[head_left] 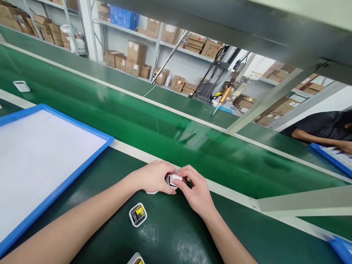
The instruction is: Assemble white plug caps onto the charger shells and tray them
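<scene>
My left hand [154, 176] is closed around a small white charger housing [170, 182], its dark open end turned to the right. My right hand [197, 189] pinches a white end cap [177, 177] between thumb and fingers, against that open end. Whether the cap is seated cannot be made out. Partly under my left hand lies another white piece [151, 192]. Nearer me on the green table stands an open white housing [138, 215] with yellow and black parts inside. A similar housing [134, 259] is cut off by the bottom edge.
A blue-rimmed white tray [55, 146] lies at left. Beyond my hands runs a green conveyor belt [137, 121] carrying a white adapter [21, 86]. A metal post [297, 203] stands right. Across the belt are a gold-coloured tool [226, 94], shelved boxes and a co-worker's arm [316, 138].
</scene>
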Tool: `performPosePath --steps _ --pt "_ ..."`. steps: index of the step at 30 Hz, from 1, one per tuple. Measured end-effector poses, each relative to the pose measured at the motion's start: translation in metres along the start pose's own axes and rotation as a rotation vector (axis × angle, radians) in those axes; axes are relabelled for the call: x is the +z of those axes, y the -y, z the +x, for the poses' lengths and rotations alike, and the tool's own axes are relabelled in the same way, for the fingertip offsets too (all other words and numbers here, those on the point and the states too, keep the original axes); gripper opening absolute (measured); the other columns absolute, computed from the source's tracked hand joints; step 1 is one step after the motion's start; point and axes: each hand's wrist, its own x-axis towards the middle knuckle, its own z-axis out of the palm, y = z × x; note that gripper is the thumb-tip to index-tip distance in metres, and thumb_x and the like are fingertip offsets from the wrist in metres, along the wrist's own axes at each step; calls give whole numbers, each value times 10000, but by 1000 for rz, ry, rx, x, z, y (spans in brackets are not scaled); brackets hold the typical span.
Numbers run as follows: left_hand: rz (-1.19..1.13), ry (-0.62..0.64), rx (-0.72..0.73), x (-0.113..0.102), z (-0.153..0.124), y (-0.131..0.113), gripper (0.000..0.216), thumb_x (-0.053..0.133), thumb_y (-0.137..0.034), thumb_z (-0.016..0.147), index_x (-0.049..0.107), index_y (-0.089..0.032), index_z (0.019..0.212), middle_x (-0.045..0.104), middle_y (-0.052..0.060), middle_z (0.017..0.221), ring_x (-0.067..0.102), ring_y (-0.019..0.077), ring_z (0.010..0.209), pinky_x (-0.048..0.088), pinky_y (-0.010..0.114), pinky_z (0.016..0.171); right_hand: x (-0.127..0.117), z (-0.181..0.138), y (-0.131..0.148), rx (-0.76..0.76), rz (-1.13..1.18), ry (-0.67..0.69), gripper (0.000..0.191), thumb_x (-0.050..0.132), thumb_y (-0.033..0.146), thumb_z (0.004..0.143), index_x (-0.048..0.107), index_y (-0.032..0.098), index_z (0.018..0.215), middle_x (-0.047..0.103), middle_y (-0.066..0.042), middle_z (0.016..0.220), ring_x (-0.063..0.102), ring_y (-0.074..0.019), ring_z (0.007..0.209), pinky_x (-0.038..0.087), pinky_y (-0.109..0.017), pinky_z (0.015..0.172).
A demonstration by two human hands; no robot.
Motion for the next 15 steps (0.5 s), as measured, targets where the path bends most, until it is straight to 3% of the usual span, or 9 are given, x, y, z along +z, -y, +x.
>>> performPosePath --steps 15 --pt "-40 -6 48 1 0 1 229 791 -329 717 627 -188 793 665 -14 883 615 174 791 366 238 622 0 0 2 -39 -9 48 203 644 390 990 634 222 876 593 -32 865 533 -190 740 414 -312 644"
